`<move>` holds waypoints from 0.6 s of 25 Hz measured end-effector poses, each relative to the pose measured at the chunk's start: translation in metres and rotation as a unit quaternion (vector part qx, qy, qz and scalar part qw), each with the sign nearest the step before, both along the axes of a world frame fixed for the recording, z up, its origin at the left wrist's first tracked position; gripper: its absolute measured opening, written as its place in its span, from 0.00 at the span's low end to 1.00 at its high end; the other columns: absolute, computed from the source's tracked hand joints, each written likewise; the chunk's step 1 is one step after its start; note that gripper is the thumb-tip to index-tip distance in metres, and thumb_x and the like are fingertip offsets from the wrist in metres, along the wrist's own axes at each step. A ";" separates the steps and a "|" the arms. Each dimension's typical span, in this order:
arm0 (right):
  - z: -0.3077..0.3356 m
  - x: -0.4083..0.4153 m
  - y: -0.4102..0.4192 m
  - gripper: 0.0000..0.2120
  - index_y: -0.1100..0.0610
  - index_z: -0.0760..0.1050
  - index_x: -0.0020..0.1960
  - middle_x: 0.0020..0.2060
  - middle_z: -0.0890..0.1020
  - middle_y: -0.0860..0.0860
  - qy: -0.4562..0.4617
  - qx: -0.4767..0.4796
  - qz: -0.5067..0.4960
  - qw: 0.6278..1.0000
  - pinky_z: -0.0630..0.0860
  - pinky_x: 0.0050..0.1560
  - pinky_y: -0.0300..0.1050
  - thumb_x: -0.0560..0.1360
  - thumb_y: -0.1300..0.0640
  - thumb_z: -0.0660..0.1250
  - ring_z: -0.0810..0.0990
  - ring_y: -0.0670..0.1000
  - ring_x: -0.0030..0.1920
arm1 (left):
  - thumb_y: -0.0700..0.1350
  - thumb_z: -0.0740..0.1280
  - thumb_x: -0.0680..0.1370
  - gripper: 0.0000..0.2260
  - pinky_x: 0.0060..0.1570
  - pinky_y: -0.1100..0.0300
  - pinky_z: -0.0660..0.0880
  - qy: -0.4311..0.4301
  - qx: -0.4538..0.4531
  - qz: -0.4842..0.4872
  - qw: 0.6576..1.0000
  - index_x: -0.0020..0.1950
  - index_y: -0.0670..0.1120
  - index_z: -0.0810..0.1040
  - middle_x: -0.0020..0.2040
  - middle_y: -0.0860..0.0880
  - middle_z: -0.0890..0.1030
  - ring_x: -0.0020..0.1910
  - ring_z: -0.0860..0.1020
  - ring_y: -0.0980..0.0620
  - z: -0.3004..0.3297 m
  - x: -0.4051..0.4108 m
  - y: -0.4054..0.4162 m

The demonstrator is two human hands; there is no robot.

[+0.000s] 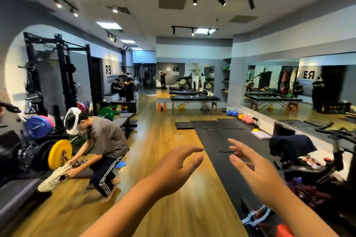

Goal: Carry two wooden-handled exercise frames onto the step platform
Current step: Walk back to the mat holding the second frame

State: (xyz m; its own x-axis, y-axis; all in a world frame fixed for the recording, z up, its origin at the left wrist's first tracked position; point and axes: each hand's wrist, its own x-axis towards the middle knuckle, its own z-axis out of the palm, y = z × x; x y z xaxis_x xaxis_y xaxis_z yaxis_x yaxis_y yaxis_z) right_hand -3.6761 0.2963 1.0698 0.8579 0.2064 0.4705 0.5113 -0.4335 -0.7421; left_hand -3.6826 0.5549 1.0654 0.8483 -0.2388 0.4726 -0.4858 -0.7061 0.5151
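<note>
Honey-coloured wooden flooring (pixel 163 140) is seen running down the length of a gym, and two bare forearms are raised over it in the foreground. The left hand (pixel 173 167) is held out with the fingers spread and slightly curled, the thumb apart; nothing is grasped in it. The right hand (pixel 254 167) is held just beside it, palm turned inward, fingers extended and loose, and it is likewise empty. The two hands are kept apart, with a clear gap between them.

The wooden-handled exercise frames cannot be made out anywhere in the view, and no step platform can be identified with certainty.

To the right of the hands, long black exercise mats (pixel 217 136) are laid on the floor, and a row of coloured kettlebells (pixel 242 116) is set along the mirrored wall (pixel 289 82). Part of a stationary bike (pixel 335 152) is seen at the right edge, with a dark cloth (pixel 290 145) draped near it. Two black massage tables (pixel 194 98) are placed at the far end.

At the left, another person (pixel 104 146) in a grey shirt and striped black trousers is crouched barefoot, with a light-coloured shoe (pixel 53 178) held in both hands. A yellow weight plate (pixel 58 154) is mounted on a barbell just beside that person, and a black power rack (pixel 57 71) is stood behind. A small blue disc (pixel 120 164) is lying on the floor near the crouched person.
</note>
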 end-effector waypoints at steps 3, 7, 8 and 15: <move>-0.013 0.053 0.018 0.27 0.30 0.69 0.72 0.65 0.79 0.37 0.012 -0.008 0.037 0.999 0.75 0.66 0.49 0.73 0.32 0.61 0.76 0.38 0.64 | 0.66 0.57 0.83 0.21 0.70 0.61 0.68 0.013 -0.010 0.036 0.999 0.73 0.61 0.74 0.71 0.64 0.76 0.70 0.70 0.66 -0.014 0.037 0.013; -0.018 0.119 0.028 0.27 0.33 0.68 0.75 0.66 0.79 0.38 0.005 -0.035 0.088 0.995 0.76 0.67 0.51 0.76 0.33 0.62 0.76 0.40 0.66 | 0.66 0.57 0.83 0.21 0.65 0.68 0.67 0.015 -0.016 0.081 0.997 0.74 0.62 0.74 0.71 0.64 0.76 0.69 0.70 0.67 -0.013 0.077 0.015; -0.015 0.134 0.030 0.28 0.33 0.67 0.76 0.66 0.78 0.39 -0.001 -0.041 0.100 0.994 0.76 0.66 0.50 0.76 0.34 0.61 0.76 0.41 0.66 | 0.66 0.57 0.83 0.21 0.63 0.70 0.66 0.011 -0.015 0.092 0.996 0.74 0.62 0.74 0.70 0.65 0.76 0.69 0.70 0.67 -0.008 0.085 0.016; 0.015 0.226 0.042 0.22 0.34 0.67 0.75 0.62 0.77 0.34 -0.039 -0.015 0.148 0.988 0.73 0.60 0.41 0.81 0.39 0.63 0.74 0.34 0.63 | 0.70 0.55 0.80 0.27 0.66 0.49 0.75 -0.009 -0.032 0.145 0.989 0.74 0.60 0.74 0.68 0.62 0.78 0.66 0.75 0.62 0.031 0.131 0.022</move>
State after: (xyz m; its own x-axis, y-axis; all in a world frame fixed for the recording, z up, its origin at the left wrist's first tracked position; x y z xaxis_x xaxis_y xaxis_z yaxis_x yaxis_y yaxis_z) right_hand -3.4500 0.3384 1.0845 0.7194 0.4578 0.5225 0.6738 -0.2771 -0.6850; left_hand -3.5519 0.5770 1.0961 0.8679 0.0440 0.4948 -0.2774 -0.7834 0.5562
